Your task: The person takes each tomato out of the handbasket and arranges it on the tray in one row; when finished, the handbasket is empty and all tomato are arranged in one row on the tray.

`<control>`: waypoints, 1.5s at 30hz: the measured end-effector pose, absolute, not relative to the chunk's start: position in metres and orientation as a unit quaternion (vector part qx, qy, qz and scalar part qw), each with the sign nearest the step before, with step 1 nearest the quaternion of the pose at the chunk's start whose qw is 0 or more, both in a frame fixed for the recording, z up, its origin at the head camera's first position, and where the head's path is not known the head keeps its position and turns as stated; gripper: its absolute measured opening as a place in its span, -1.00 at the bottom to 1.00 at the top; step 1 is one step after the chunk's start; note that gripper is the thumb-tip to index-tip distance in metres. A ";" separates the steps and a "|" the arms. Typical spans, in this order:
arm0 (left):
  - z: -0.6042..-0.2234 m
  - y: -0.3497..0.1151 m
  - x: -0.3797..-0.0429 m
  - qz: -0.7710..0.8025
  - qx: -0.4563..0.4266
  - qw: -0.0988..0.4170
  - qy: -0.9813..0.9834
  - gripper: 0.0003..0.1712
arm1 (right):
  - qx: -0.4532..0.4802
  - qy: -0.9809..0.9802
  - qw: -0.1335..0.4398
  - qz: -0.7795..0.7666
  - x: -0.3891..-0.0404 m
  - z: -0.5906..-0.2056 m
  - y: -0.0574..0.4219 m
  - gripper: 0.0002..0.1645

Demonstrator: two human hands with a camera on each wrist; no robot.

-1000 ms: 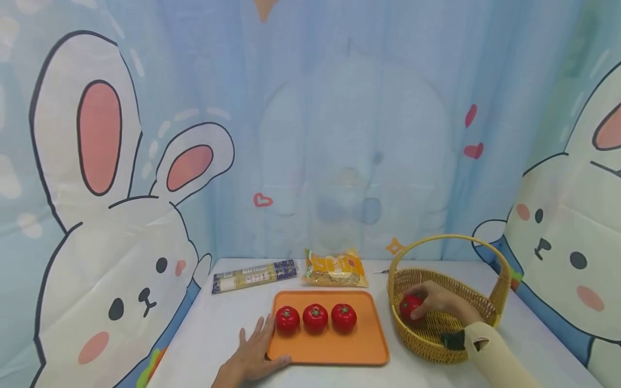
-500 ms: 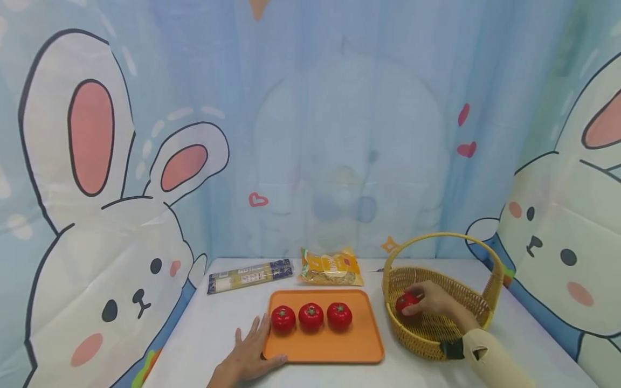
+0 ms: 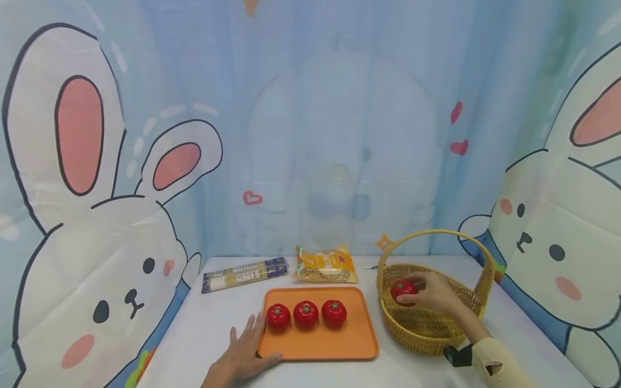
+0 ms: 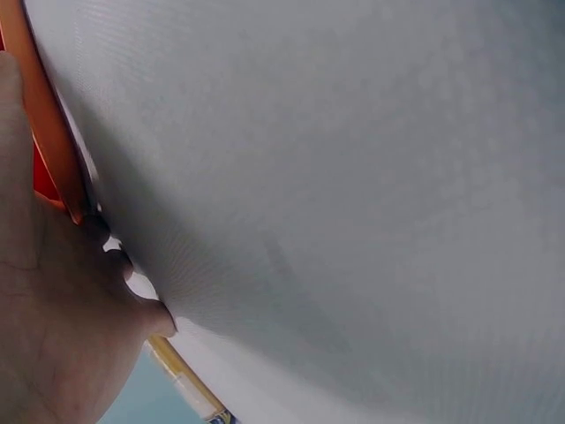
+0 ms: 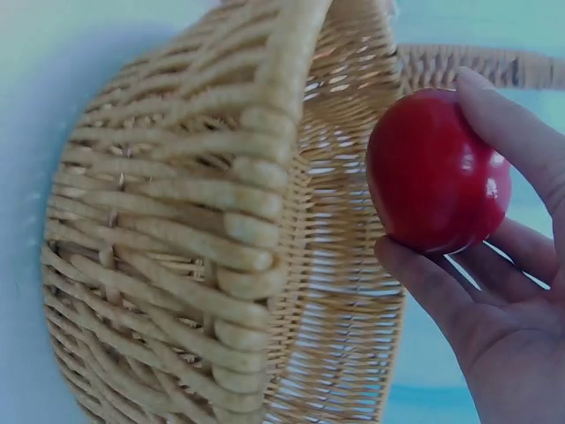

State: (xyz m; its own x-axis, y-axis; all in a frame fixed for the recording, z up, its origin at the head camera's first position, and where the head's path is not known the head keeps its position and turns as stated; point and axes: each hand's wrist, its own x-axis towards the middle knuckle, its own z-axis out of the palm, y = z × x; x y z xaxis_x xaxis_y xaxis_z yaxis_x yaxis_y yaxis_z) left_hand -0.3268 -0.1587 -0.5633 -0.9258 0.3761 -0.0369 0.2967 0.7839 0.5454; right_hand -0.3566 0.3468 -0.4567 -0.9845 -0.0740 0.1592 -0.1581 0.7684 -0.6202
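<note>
My right hand (image 3: 435,293) pinches a red tomato (image 3: 401,291) between thumb and fingers, over the left part of a wicker basket (image 3: 412,340). In the right wrist view the tomato (image 5: 433,172) shows beside the basket's woven rim (image 5: 265,185), held clear of the bottom. My left hand (image 3: 244,349) lies with spread fingers along the left edge of an orange tray (image 3: 322,346), its thumb at the front corner. Three tomatoes stand in a row on that tray: a left one (image 3: 278,317), a middle one (image 3: 306,314) and a right one (image 3: 334,313).
Behind the tray lie a long noodle packet (image 3: 245,274) and a yellow bag (image 3: 325,265). The basket's tall handle (image 3: 439,231) arches over the right hand. A curtain with printed rabbits (image 3: 339,134) closes off the back and sides of the white table.
The right hand has lifted the tomato up from the basket's bottom towards rim height. The left hand keeps its place on the tray. The whole head view has shifted slightly.
</note>
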 end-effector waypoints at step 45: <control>-0.563 -0.159 -0.321 0.296 0.175 0.073 0.936 0.43 | 0.065 -0.868 0.154 0.467 -0.306 -0.486 0.231 -0.19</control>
